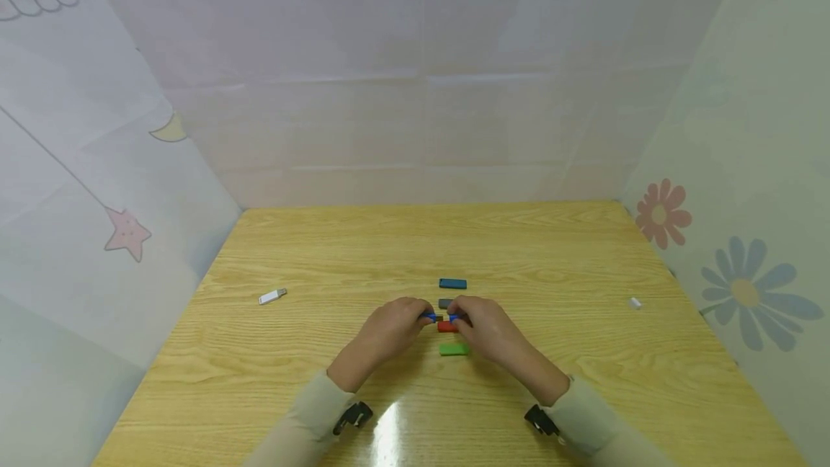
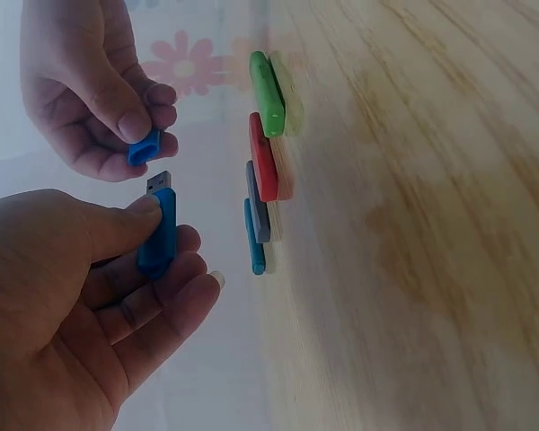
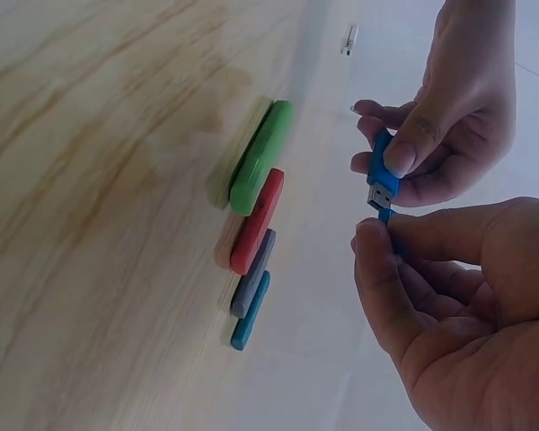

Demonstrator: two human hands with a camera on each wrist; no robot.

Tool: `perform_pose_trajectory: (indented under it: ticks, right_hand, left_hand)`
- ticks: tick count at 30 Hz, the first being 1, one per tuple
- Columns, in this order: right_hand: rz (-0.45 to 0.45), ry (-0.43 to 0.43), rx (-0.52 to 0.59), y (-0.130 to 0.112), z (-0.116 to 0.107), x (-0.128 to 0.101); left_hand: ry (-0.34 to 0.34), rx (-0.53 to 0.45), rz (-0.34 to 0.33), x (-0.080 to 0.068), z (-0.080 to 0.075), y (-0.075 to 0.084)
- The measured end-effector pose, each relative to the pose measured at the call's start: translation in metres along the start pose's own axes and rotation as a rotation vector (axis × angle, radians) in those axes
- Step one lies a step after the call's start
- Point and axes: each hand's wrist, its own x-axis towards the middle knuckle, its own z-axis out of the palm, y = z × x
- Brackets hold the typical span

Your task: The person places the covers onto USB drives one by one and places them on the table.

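— Where do we hold the blue USB stick [image 2: 158, 232]?
— Centre frame: our left hand [image 2: 63, 296] pinches it, plug toward the blue cap [image 2: 144, 146] pinched in our right hand [image 2: 90, 81], axes nearly in line, just apart.

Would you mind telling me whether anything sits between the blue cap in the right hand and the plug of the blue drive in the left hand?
Nothing visible does. The blue cap and the metal plug of the blue drive face each other across a bare gap, above the table.
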Motion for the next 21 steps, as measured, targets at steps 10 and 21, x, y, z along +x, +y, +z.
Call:
perform_pose_trajectory:
  ticks: [10, 21]
  right_hand:
    - [-0.021, 0.01, 0.006, 0.0003, 0.0025, 0.0009]
    - [-0.043, 0.012, 0.0, -0.0014, 0.003, 0.0007]
  left_hand:
    - [0.011, -0.008, 0.011, 0.0016, 0.0025, 0.0011]
    - [0.043, 0.008, 0.048, 0.0035, 0.0045, 0.0027]
